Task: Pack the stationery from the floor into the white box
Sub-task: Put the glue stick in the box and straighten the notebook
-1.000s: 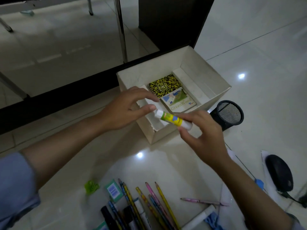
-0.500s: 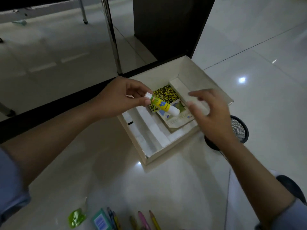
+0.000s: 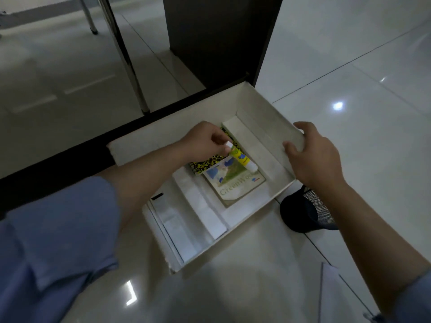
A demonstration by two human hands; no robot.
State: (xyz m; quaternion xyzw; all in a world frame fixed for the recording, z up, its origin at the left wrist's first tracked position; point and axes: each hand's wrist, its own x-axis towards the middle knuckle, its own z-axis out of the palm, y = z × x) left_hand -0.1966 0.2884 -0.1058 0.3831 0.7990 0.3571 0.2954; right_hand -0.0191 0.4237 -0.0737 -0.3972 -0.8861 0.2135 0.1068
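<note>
The glue stick [image 3: 242,158], handed over to the left hand [image 3: 205,142], which pinches it, now dips into the box [image 3: 268,127] while the freed right hand [image 3: 312,155] grips the 3 o'clock wall, so placement looks near.

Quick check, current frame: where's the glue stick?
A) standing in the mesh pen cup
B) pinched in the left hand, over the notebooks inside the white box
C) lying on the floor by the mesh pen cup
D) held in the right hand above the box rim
B: the left hand pinches the glue stick over the notebooks inside the white box, while the right hand grips the box wall.
</note>
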